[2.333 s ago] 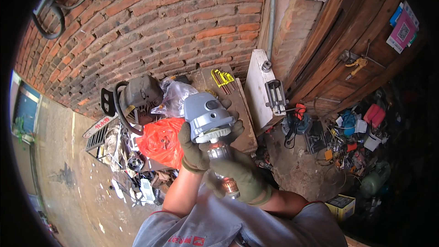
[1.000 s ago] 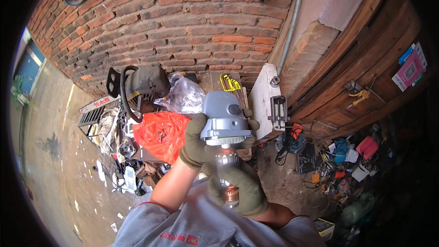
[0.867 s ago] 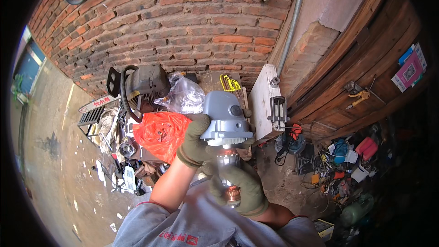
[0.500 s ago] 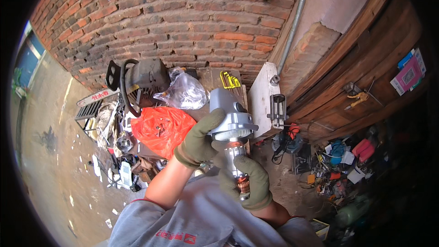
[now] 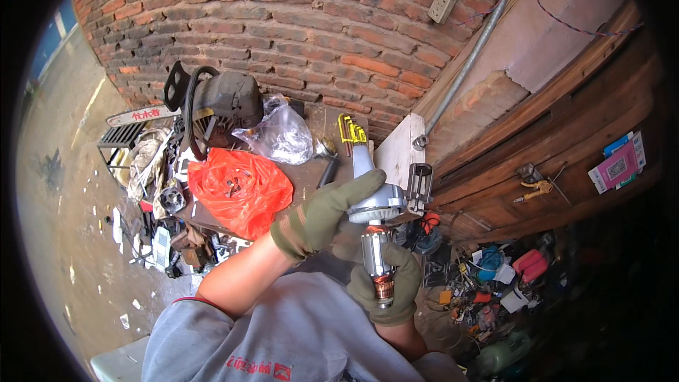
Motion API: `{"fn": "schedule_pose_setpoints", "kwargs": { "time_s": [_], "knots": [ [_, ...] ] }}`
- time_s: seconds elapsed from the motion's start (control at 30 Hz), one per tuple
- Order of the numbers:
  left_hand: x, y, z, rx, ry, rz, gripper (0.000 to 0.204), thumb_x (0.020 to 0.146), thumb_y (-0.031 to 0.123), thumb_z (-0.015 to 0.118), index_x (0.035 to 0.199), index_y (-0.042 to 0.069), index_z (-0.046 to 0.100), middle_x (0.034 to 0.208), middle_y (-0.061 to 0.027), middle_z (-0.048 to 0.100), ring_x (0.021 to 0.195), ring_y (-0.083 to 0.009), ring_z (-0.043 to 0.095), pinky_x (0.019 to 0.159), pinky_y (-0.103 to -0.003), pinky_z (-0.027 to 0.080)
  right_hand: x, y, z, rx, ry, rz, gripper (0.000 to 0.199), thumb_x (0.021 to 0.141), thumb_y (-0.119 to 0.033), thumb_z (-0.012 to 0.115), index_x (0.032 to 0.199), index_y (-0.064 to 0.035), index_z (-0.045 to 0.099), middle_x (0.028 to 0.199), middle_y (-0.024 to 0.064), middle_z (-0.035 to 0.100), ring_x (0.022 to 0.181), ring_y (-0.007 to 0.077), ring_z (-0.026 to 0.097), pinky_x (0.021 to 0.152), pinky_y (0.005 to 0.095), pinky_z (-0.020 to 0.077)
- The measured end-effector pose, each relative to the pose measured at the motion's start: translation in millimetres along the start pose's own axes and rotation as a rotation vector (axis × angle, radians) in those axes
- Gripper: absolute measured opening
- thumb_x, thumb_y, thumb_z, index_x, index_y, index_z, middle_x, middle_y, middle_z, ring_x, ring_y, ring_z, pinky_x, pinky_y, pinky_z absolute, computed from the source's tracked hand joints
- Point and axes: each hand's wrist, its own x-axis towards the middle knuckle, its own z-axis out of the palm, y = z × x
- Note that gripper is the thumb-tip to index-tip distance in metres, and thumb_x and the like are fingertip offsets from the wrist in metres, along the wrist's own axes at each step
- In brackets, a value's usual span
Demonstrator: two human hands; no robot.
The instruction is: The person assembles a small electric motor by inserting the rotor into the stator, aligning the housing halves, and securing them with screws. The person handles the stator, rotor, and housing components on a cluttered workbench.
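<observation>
In front of my chest, my gloved left hand [image 5: 318, 216] is closed on a grey metal gear housing [image 5: 375, 205], its thumb side along the upper part. Out of the lower end of the housing sticks a motor armature [image 5: 375, 251], with a steel core and copper-coloured parts at both ends. My gloved right hand [image 5: 399, 286] wraps round the armature from the right and below, fingers curled behind it. Both gloves are olive green. The far end of the shaft inside the housing is hidden.
On the bench beyond lie a red plastic bag [image 5: 244, 187] with small dark parts, a clear bag [image 5: 283, 134], a chainsaw [image 5: 226, 102], yellow-held hex keys [image 5: 351, 131] and a black-handled tool [image 5: 327, 171]. A white board with a clamp [image 5: 420, 185] stands right. Scrap [image 5: 495, 290] litters the floor.
The view has shifted and turned a little. The housing and armature have moved right in the picture, both hands still on them. The black-handled tool on the bench has come into sight.
</observation>
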Motion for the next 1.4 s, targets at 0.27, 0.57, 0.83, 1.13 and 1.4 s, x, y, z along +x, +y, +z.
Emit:
{"fn": "schedule_pose_setpoints", "kwargs": {
  "time_s": [0.27,0.57,0.83,1.13,1.4],
  "knots": [
    [-0.6,2.1,-9.6,-0.044,-0.101,-0.04,0.042,0.103,0.044,0.062,0.121,0.006,0.068,0.105,-0.0084,0.074,0.094,-0.0194,0.072,0.083,-0.036,0.059,-4.0,0.3,-8.1,0.076,-0.147,-0.046,0.047,0.097,-0.026,0.057,0.133,0.0041,0.052,0.13,0.031,0.064,0.059,0.0204,0.052,0.053,0.0329,0.0421],
    [-1.1,7.0,-5.2,-0.07,-0.04,0.043,0.037,0.103,0.038,0.064,0.12,0.005,0.064,0.106,-0.0085,0.072,0.093,-0.0192,0.072,0.085,-0.035,0.059,-15.9,1.8,35.4,-0.366,0.157,-0.262,0.054,0.095,-0.02,0.06,0.141,0.0048,0.047,0.118,0.0213,0.069,0.071,0.0213,0.068,0.059,0.0314,0.0522],
    [2.0,2.2,-6.5,0.018,-0.032,0.211,0.036,0.101,0.037,0.065,0.118,0.005,0.064,0.102,-0.0075,0.072,0.088,-0.018,0.072,0.076,-0.036,0.06,-16.7,2.2,50.4,-0.595,0.225,-0.305,0.05,0.095,-0.026,0.054,0.133,0.0077,0.054,0.064,0.0089,0.058,0.046,0.0146,0.051,0.042,0.0249,0.0377],
    [3.9,1.0,-8.7,-0.032,0.006,0.132,0.037,0.102,0.037,0.064,0.122,0.006,0.065,0.104,-0.0064,0.073,0.09,-0.0172,0.071,0.083,-0.034,0.057,-13.1,0.0,53.2,-0.699,0.171,-0.331,0.053,0.095,-0.022,0.053,0.134,0.0141,0.053,0.069,0.011,0.064,0.045,0.0126,0.051,0.042,0.024,0.0363],
    [6.7,3.9,-11.4,0.009,-0.056,0.165,0.031,0.101,0.035,0.065,0.115,0.008,0.066,0.102,-0.0048,0.073,0.091,-0.0175,0.071,0.083,-0.035,0.057,-16.5,-1.8,47.6,-0.693,0.158,-0.316,0.05,0.098,-0.022,0.051,0.134,0.0128,0.054,0.09,0.0191,0.072,0.044,0.0133,0.05,0.041,0.0252,0.0374]
  ]
}}
